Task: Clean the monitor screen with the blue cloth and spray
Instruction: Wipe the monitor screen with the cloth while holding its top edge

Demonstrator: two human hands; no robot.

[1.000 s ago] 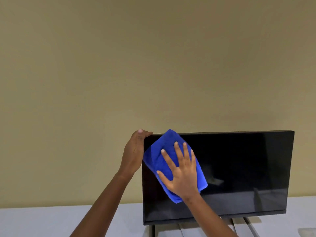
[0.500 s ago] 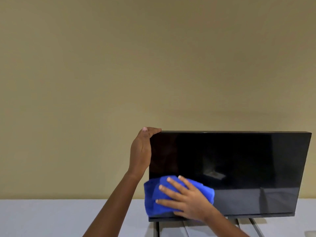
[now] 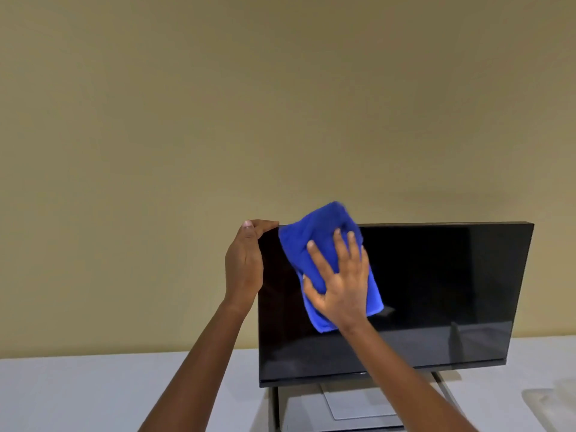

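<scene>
A black monitor with a dark, switched-off screen stands on a white table. My left hand grips its top left corner, thumb over the upper edge. My right hand lies flat with fingers spread on a folded blue cloth, pressing it against the upper left part of the screen. The cloth's top pokes a little above the monitor's upper edge. No spray bottle is in view.
The white table runs along a plain beige wall. The monitor's grey stand and base plate sit under the screen. A faint pale object shows at the table's right edge.
My right hand has swept the cloth from the screen's top left down to the bottom left and back up to the top. My left hand has stayed on the corner.
</scene>
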